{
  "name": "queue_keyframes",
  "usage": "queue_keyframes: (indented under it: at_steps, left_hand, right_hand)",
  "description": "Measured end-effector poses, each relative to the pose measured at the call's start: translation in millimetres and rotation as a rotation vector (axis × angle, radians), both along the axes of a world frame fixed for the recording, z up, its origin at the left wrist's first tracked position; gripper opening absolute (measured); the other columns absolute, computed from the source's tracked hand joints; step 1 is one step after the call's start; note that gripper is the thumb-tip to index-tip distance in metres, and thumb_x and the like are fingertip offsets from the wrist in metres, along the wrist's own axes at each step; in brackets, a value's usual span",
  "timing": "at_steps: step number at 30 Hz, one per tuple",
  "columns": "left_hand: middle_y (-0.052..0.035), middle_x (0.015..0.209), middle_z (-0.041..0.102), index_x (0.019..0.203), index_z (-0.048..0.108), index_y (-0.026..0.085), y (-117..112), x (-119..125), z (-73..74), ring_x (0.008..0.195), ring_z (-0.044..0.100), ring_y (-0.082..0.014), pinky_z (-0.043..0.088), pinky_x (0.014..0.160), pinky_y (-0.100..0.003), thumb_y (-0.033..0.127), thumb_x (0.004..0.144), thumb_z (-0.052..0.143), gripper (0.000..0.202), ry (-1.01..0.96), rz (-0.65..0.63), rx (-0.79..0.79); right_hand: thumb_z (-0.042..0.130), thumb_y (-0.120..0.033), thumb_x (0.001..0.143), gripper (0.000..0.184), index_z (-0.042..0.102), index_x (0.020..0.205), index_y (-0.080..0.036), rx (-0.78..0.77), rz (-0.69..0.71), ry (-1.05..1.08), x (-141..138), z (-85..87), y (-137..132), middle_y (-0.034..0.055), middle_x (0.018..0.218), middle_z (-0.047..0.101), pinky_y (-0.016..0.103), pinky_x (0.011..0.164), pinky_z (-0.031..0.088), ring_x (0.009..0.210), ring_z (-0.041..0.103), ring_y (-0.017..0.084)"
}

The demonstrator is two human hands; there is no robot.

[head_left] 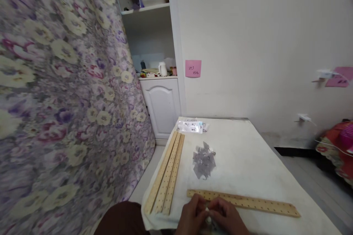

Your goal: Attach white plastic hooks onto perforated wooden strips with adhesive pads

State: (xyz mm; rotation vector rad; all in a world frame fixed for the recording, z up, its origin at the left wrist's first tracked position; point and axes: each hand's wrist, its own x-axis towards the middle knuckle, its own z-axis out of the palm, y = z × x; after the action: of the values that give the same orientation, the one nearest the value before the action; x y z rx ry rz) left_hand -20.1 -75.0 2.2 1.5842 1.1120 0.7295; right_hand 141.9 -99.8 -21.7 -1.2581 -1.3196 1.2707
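We are finding the left hand (193, 214) and right hand (227, 218), fingers clamped on a small pale part (209, 220), working at bottom centre beside the perforated strip (248, 202), seemingly steadied on the bench (248, 154).

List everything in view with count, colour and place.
table: 1, white cloth, centre
wooden strips: 3, pale, side by side on table's left
crosswise strip: 1, pale wood, by the hands
small bags: pile, clear, table middle
packet: 1, clear, table's far edge
sticky note: 1, pink, wall
cabinet: 1, white, behind table
mug: 1, white, cabinet counter
floral fabric: 1, purple-cream, left
left hand: 1, near table edge, at crosswise strip
right hand: 1, beside it; grip unclear
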Motion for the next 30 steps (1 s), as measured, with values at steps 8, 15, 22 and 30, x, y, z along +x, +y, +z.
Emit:
queue_keyframes:
  at_steps: [8, 15, 22, 30]
  left_hand:
    - [0.0062, 0.056, 0.047, 0.07, 0.051, 0.019, 2.8, 4.7, -7.7, 0.056, 0.044, -0.0103, 0.033, 0.054, -0.022, 0.04, 0.066, 0.064, 0.024, -0.131, 0.04, -0.094]
    - [0.0075, 0.053, 0.047, 0.074, 0.051, 0.02, 1.9, 6.4, -11.1, 0.05, 0.043, -0.0094, 0.032, 0.049, -0.021, 0.046, 0.06, 0.068, 0.035, -0.165, 0.05, -0.15]
    - [0.0077, 0.047, 0.045, 0.069, 0.045, 0.02, -1.2, 6.2, -18.6, 0.039, 0.041, -0.0087, 0.029, 0.042, -0.022, 0.062, 0.07, 0.051, 0.042, -0.213, 0.054, -0.21]
    - [0.0042, 0.055, 0.05, 0.065, 0.052, 0.017, -10.9, -1.0, -17.6, 0.049, 0.042, -0.0079, 0.029, 0.047, -0.022, 0.063, 0.068, 0.054, 0.046, -0.192, -0.008, -0.243]
  right_hand:
    - [0.07, -0.045, 0.061, 0.03, 0.057, 0.07, -0.019, 0.024, 0.031, 0.164, -1.4, -11.2, 2.3, -0.0034, 0.058, 0.057, 0.022, 0.054, 0.037, 0.054, 0.051, 0.011]
    - [0.068, -0.052, 0.061, 0.037, 0.052, 0.071, -0.019, -0.04, 0.126, 0.31, -7.9, -6.8, -1.1, -0.0055, 0.057, 0.052, 0.021, 0.05, 0.036, 0.047, 0.043, 0.007]
    - [0.063, -0.056, 0.061, 0.041, 0.044, 0.065, -0.021, -0.108, 0.065, 0.243, -10.5, -11.9, 0.1, -0.0096, 0.046, 0.041, 0.018, 0.039, 0.029, 0.037, 0.033, 0.005]
    - [0.059, -0.052, 0.066, 0.034, 0.048, 0.07, -0.02, -0.106, -0.044, 0.136, -8.3, 0.5, 3.1, -0.008, 0.048, 0.045, 0.02, 0.043, 0.036, 0.041, 0.042, 0.007]
